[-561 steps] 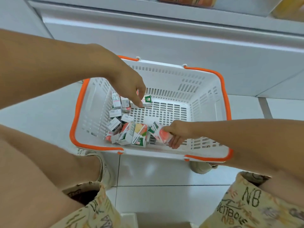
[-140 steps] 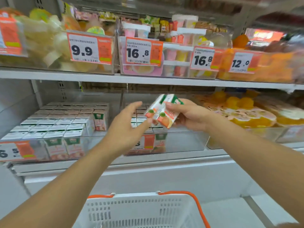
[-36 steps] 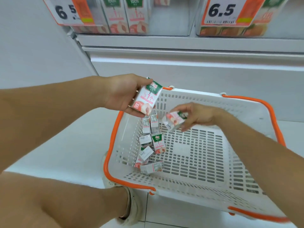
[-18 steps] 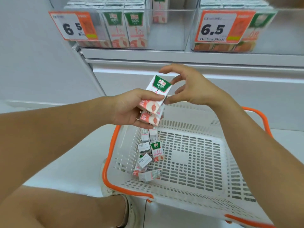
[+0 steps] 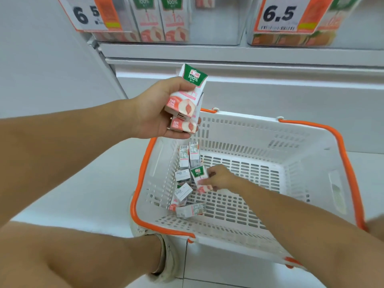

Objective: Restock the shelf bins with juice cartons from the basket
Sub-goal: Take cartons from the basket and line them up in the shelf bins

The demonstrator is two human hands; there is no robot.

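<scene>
My left hand (image 5: 153, 113) grips two peach juice cartons (image 5: 187, 94), stacked together, above the far left corner of the white basket (image 5: 291, 142) with orange rim. My right hand (image 5: 220, 177) is down inside the basket and pinches a green-topped juice carton (image 5: 200, 178) lying among several loose cartons (image 5: 184, 193) along the basket's left wall. The clear shelf bin (image 5: 218, 28) above holds upright peach cartons (image 5: 164, 19) at its left part.
A second bin (image 5: 357, 23) with orange-printed cartons stands on the shelf at the top right, behind a 6.5 price tag (image 5: 280, 13). The basket sits on the white tiled floor. My shoe (image 5: 166, 258) touches the basket's near left corner.
My right hand let go of the carton it passed to my left hand and dropped into the basket, where it took hold of another carton. My left hand keeps two cartons raised.
</scene>
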